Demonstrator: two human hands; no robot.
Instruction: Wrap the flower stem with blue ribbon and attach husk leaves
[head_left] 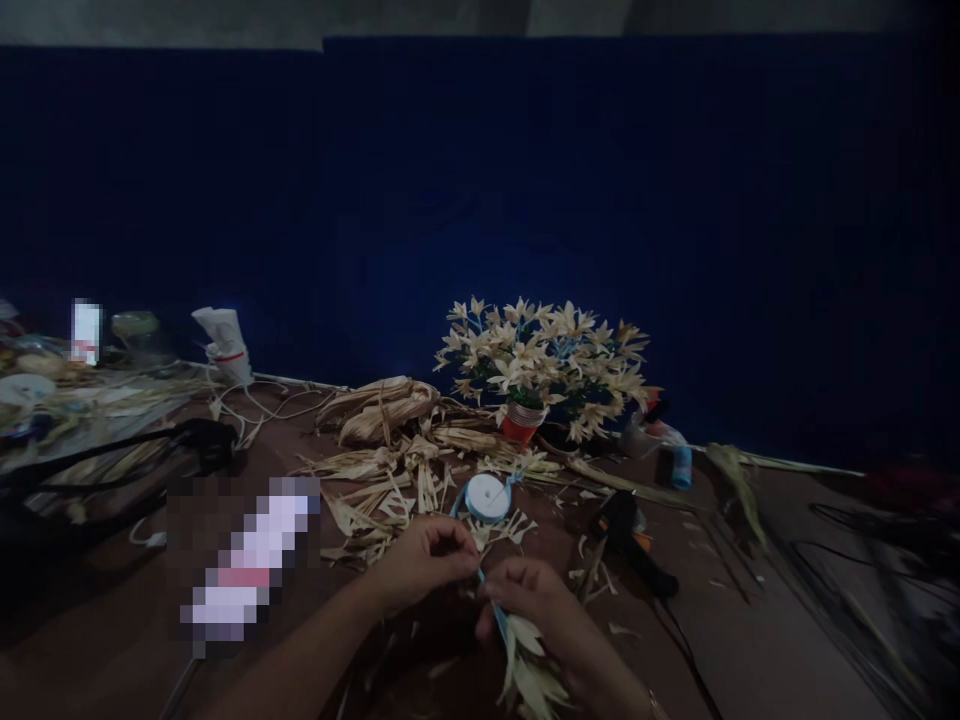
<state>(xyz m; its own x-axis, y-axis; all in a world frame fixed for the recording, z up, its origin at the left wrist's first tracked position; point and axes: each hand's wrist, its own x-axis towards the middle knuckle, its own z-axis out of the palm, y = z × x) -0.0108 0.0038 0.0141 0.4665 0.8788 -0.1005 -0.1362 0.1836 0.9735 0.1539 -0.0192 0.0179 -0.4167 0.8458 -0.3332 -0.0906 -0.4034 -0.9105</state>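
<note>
Two-handed, pinching a blue strip [500,620] at six o'clock in closed left fingers [462,562] and right fingers [507,592], with pale flower [527,665] just below toward five, white spool [481,499] near toward twelve.

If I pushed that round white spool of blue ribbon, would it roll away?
The round white spool of blue ribbon seems to lie flat, so it would probably slide, not roll. Pale, dry husk-like scraps around it might drag along.
</note>
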